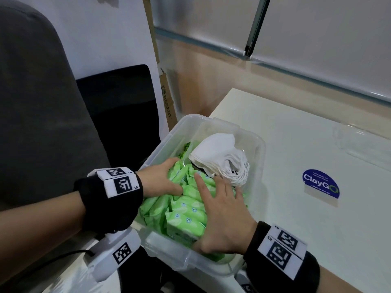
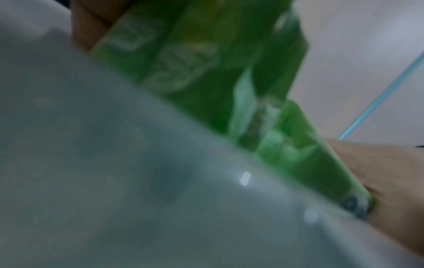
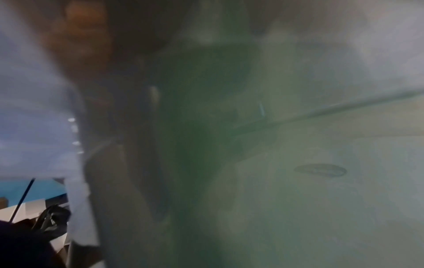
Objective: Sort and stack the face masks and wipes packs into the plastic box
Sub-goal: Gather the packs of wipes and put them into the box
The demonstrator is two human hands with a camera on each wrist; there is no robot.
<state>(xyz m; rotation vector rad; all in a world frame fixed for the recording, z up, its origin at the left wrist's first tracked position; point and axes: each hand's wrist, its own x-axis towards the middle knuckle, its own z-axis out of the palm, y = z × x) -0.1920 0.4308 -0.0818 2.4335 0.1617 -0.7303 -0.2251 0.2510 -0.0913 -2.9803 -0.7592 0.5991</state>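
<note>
Your left hand [image 1: 163, 176] reached into the plastic box [image 1: 259, 157], fingers curled down among the green wipes packs [image 1: 186, 216]; its fingertips were hidden, so I could not tell its grip. Your right hand [image 1: 220, 214] lay spread flat on the packs. The white face masks [image 1: 220, 157] sat just past your right fingers. Both wrist views were blurry, and the box edge blocked them.

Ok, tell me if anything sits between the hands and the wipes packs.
Nothing visible does. The left hand and right hand already rest directly on the green wipes packs inside the plastic box.
</note>
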